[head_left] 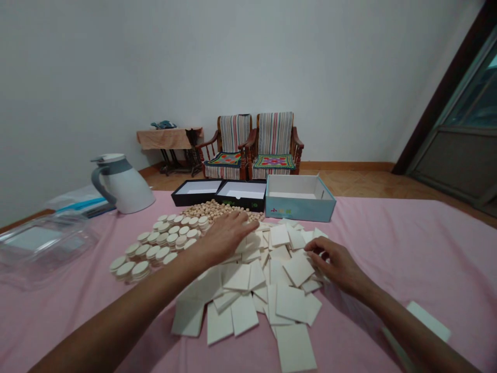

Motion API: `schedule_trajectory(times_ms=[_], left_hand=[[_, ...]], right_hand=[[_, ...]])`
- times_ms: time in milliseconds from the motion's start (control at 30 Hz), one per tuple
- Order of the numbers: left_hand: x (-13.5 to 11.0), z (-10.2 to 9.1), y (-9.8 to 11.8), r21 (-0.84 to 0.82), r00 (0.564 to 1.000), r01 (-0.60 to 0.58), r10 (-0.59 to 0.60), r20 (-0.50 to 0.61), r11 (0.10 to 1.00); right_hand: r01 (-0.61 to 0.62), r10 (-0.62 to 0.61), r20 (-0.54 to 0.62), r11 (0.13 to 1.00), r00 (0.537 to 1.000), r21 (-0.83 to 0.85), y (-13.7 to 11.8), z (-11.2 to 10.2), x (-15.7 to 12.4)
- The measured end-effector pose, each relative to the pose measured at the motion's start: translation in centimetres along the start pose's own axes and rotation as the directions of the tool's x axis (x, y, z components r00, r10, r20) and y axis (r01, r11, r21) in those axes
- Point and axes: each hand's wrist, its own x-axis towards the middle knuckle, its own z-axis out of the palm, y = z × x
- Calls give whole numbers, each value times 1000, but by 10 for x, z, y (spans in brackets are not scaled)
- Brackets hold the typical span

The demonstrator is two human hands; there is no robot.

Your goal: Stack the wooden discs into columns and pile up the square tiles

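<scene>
A loose heap of pale square wooden tiles [252, 290] covers the middle of the pink tablecloth [407, 248]. My left hand [225, 235] lies flat on the heap's far left part, fingers stretched out toward a pile of small wooden beads [212, 210]. My right hand [336, 261] rests on the heap's right edge, its fingers curled down onto the tiles; I cannot make out whether it grips one. Stacks of round wooden discs [155, 248] stand in rows left of the heap.
Behind the beads lie two open black boxes [219, 191] and an open light-blue box [298, 199]. A white jug [122, 184] and a clear plastic container [39, 243] stand at the left. A single tile [429, 321] lies at the right. Two striped chairs [252, 147] stand by the wall.
</scene>
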Motion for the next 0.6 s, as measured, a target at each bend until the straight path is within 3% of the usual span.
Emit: schedule_trajectory(times_ms=[133, 300, 400, 467, 600], left_hand=[[-16, -4, 23, -39, 996, -90, 91, 25, 995], [-26, -16, 12, -256, 985, -149, 167, 49, 955], [-14, -16, -2, -397, 991, -130, 128, -32, 908], [1, -10, -9, -451, 996, -73, 41, -81, 890], [27, 4, -9, -516, 996, -36, -10, -85, 856]], right_hand=[[15, -15, -5, 1000, 1000, 0, 1, -1, -1], [17, -17, -14, 1000, 1000, -12, 1, -2, 0], [20, -21, -40, 1000, 999, -19, -2, -6, 1], [21, -23, -73, 999, 997, -25, -4, -13, 1], [-29, 20, -104, 996, 994, -89, 1, -35, 4]])
